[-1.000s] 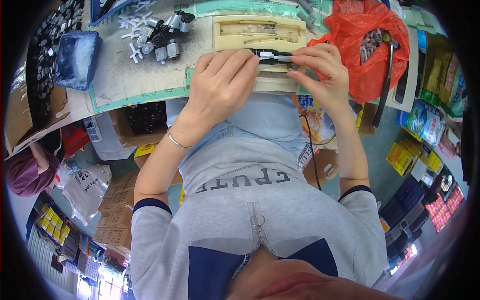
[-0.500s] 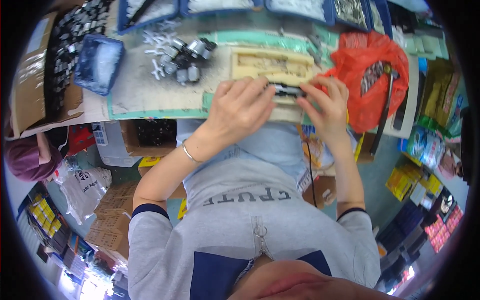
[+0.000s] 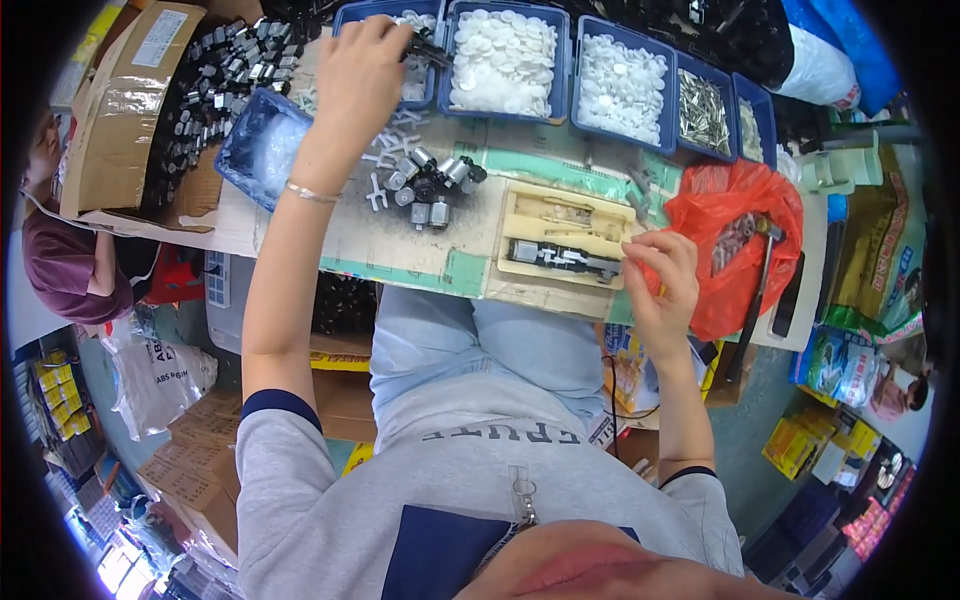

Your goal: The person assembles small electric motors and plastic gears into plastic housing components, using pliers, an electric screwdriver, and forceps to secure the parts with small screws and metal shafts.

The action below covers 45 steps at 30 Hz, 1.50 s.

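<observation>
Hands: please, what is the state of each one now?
Left hand: closed, reaching into a blue bin; contents held cannot be told.
Right hand: fingers pinched beside the beige jig; holding unclear.

A: Left hand (image 3: 362, 62)?
B: Arm stretched long toward the surface's far edge, wrist bent down, fingers curled.
A: Right hand (image 3: 663, 283)?
B: Forearm short, elbow tucked, at the near edge. Thumb and forefinger pinched, other fingers loosely bent.

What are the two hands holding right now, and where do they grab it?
The left hand reaches into a blue bin at the back; its grasp cannot be told. The right hand pinches its fingertips beside the dark part on the beige tray; anything held is too small to see.
</observation>
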Each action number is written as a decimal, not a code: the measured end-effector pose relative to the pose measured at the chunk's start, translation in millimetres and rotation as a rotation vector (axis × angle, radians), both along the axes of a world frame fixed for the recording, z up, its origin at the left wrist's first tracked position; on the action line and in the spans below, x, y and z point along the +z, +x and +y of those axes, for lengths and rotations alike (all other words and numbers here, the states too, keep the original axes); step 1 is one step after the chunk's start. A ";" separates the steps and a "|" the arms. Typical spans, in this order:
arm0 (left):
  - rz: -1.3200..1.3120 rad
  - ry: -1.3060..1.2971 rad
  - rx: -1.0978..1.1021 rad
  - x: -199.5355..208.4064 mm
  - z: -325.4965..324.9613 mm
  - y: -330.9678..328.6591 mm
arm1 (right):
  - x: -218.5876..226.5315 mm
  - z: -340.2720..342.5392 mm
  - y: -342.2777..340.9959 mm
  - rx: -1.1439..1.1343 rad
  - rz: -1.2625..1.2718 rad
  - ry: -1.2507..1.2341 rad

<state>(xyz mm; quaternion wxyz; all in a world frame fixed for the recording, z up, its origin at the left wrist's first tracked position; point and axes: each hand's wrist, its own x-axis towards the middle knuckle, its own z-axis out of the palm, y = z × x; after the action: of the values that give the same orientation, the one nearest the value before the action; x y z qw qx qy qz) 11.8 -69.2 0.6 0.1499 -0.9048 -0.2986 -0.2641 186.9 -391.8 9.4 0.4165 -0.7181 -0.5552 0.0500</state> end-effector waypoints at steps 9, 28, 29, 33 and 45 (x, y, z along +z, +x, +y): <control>-0.308 -0.098 -0.420 34.1 -36.2 3.5 | 10.8 22.2 -2.7 0.057 0.076 0.052; -1.177 -1.956 -0.475 11.7 -180.3 27.4 | 17.6 27.0 -30.1 0.001 -0.085 0.083; -1.114 -1.899 -0.497 12.9 -172.7 23.7 | 18.4 20.2 -24.9 0.038 -0.077 0.056; -0.934 -1.647 -0.448 8.5 -151.1 1.7 | 16.7 -20.1 46.8 -0.290 0.030 0.014; -0.106 -0.471 -0.686 -11.6 -184.8 15.1 | -25.0 -67.2 192.4 -0.825 -0.493 -0.729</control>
<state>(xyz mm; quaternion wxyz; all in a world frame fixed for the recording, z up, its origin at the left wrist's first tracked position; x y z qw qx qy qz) 26.9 -254.0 -11.0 -0.1730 -0.9466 -0.0396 -0.2693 379.4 -459.0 -15.6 -0.0124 -0.9612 -0.2579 -0.0966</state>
